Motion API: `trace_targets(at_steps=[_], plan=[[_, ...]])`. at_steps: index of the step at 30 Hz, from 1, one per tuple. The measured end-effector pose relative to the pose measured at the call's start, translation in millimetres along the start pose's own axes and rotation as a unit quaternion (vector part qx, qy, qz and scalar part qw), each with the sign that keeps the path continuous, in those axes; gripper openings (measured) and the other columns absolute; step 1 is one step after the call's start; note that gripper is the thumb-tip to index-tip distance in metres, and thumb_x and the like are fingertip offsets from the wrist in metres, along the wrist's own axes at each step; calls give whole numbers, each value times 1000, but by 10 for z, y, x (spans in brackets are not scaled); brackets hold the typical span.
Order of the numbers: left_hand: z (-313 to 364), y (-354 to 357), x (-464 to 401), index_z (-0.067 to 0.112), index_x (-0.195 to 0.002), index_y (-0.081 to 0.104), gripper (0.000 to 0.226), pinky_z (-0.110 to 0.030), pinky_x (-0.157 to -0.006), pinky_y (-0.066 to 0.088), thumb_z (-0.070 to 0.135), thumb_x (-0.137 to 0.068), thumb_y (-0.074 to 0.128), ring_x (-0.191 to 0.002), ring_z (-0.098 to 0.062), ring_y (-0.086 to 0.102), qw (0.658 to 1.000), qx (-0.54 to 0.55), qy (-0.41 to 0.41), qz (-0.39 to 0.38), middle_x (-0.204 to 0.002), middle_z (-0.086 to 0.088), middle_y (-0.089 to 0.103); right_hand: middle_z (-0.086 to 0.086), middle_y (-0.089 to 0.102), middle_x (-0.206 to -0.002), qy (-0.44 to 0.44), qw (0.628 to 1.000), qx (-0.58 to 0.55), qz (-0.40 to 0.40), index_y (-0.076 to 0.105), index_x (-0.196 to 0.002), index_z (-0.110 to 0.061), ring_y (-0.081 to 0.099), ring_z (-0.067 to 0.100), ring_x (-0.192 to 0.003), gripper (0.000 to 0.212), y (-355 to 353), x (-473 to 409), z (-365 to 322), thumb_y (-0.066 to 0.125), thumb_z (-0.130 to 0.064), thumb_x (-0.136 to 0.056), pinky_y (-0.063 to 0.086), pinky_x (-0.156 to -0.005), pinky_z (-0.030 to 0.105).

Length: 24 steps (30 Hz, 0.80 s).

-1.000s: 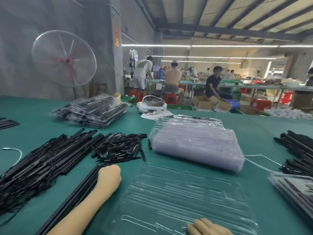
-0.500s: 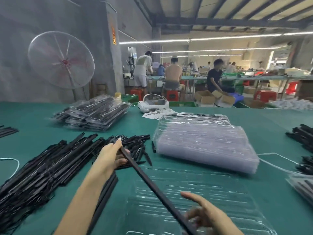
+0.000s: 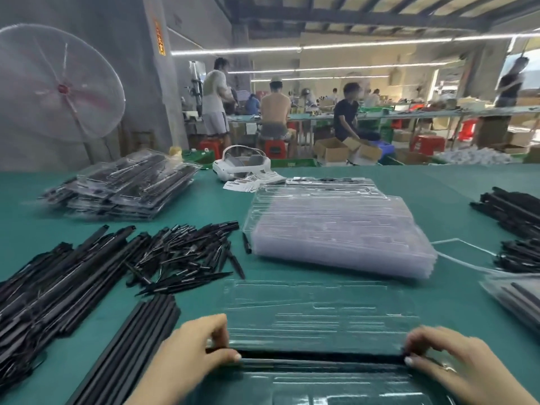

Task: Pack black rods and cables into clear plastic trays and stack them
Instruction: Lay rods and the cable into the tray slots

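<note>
A long, thin black rod (image 3: 321, 355) lies crosswise in the near part of a clear moulded plastic tray (image 3: 318, 311) that sits flat on the green table. Behind it rests a thick stack of empty clear trays (image 3: 342, 238). Loose black rods (image 3: 58, 287) are heaped to the left, with shorter black pieces (image 3: 190, 252) beside them.

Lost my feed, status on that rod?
Both hands, left hand and right hand, pressing black rod into clear tray. Nothing blocking.
</note>
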<state>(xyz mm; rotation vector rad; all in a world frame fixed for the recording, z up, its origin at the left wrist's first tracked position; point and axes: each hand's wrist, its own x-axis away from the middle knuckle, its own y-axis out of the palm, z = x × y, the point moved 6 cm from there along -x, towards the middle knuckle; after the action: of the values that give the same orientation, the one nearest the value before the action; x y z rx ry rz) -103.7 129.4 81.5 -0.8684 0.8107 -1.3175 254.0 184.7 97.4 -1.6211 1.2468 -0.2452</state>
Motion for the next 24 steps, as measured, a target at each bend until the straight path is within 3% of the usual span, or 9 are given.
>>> trace_targets(at_steps=[2, 5, 7, 10, 13, 17, 21, 24], plan=[[39, 1, 17, 32, -70, 51, 28, -17, -76, 44, 48, -75, 73, -83, 5, 53, 999, -32, 43, -10, -91, 21, 57, -23, 63, -68, -40, 999, 26, 0, 71, -72, -31, 57, -8, -59, 26, 31, 8, -23, 84, -14, -57, 44, -58, 5], [114, 8, 3, 35, -66, 52, 26, -14, -73, 40, 44, -76, 74, -83, 4, 52, 998, -26, 64, 8, -91, 20, 56, -22, 61, -75, -55, 998, 5, -21, 72, -75, -34, 58, -7, -59, 26, 75, 41, 35, 84, -14, -62, 48, -54, 10], [182, 56, -6, 36, -66, 50, 26, -15, -74, 40, 42, -79, 72, -80, 4, 50, 997, -37, 63, 17, -82, 15, 54, -22, 61, -77, -37, 999, 2, -21, 70, -75, -39, 59, -4, -62, 9, 41, 53, 89, 78, -35, -73, 49, -55, 13], [267, 165, -11, 32, -75, 52, 20, -13, -68, 36, 43, -84, 66, -77, 5, 45, 996, -54, 70, 21, -82, 16, 49, -23, 55, -74, -34, 998, 54, 14, 63, -69, -39, 53, -7, -66, 23, 11, 39, 83, 62, -59, -81, 44, -59, 11], [273, 181, -7, 26, -82, 56, 18, -10, -63, 33, 41, -85, 65, -77, 3, 47, 996, -46, 74, 33, -81, 16, 49, -22, 50, -70, -80, 993, 76, 42, 61, -68, -33, 46, -7, -66, 33, 65, 14, 15, 51, -59, -86, 42, -60, 11], [248, 181, -5, 26, -83, 61, 13, -9, -67, 35, 37, -87, 65, -78, 5, 46, 996, -30, 85, 12, -79, 18, 48, -15, 56, -69, -167, 977, 109, 79, 66, -66, -27, 43, -2, -64, 47, 127, -6, -93, 42, -57, -92, 42, -59, 11], [239, 174, 7, 31, -90, 63, 14, -14, -77, 39, 44, -87, 61, -90, 3, 50, 995, -47, 90, -6, -81, 22, 48, -12, 54, -66, -189, 969, 101, 120, 51, -51, -21, 43, 3, -60, 55, 132, -35, -186, 44, -53, -94, 41, -59, 11], [273, 155, 18, 33, -90, 59, 15, -8, -67, 31, 47, -87, 58, -87, 2, 47, 993, -77, 88, 12, -79, 23, 47, -13, 53, -63, -208, 961, 121, 136, 48, -49, -20, 43, 6, -57, 57, 127, -57, -277, 41, -52, -96, 41, -55, 12]])
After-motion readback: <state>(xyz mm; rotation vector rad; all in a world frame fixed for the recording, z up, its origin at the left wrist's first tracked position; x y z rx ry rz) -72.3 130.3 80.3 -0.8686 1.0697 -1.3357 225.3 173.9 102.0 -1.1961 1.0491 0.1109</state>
